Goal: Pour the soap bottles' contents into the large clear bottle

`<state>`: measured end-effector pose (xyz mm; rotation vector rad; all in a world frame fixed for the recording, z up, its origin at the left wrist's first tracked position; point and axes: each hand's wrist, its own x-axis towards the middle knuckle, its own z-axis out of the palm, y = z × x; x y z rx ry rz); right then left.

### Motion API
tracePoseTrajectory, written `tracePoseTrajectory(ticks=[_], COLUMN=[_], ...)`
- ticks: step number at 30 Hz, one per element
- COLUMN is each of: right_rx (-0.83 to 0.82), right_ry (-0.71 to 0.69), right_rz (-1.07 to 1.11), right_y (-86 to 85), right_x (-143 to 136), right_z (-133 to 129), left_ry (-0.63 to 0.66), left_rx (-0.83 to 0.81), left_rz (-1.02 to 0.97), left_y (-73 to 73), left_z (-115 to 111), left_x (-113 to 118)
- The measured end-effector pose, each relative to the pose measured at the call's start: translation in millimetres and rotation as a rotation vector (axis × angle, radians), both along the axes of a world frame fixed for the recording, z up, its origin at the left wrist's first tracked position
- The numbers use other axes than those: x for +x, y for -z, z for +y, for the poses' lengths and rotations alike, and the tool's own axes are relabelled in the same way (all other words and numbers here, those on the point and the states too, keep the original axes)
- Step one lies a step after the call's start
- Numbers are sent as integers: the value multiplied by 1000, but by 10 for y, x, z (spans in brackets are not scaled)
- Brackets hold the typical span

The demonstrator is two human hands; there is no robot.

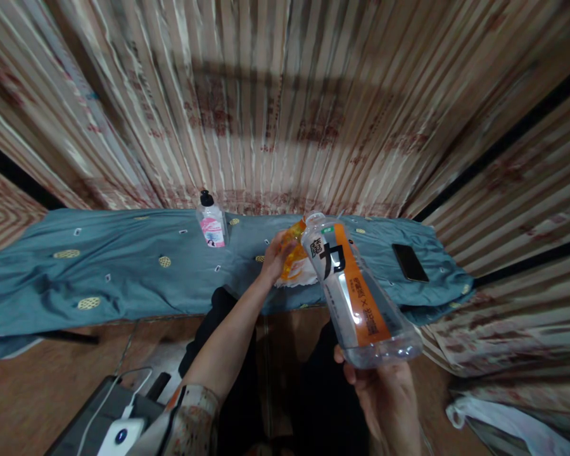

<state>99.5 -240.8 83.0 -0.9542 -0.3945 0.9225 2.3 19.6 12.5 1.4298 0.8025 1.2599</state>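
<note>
My right hand [380, 386] holds a large clear plastic bottle [356, 297] by its base, with an orange and white label. The bottle is tilted, its open neck pointing up and to the left. Behind that neck, my left hand [278, 253] is closed on an orange-yellow translucent item [293, 253], whose far part is hidden by the clear bottle. Beneath it lies a crumpled white piece [299, 273] on the blue-green cloth. A pump bottle [211, 225] with a black top and pink label stands on the cloth to the left of my left hand.
The blue-green cloth [133, 266] covers a long narrow surface. A black phone [410, 262] lies at its right. Patterned curtains [266, 114] hang behind. At lower left are a white device [121, 437] with a cable and a dark box; a white bag [508, 421] is at lower right.
</note>
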Motion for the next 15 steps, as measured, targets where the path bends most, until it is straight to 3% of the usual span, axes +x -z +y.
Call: tracePoseTrajectory(ticks=[15], right_rx=[-6], right_ry=[-4], right_rz=[-1], right_y=[33], right_x=[12], right_z=[4], left_ry=[-55], left_rx=[8], left_rz=[33], left_y=[14], left_z=[31], left_x=[-5])
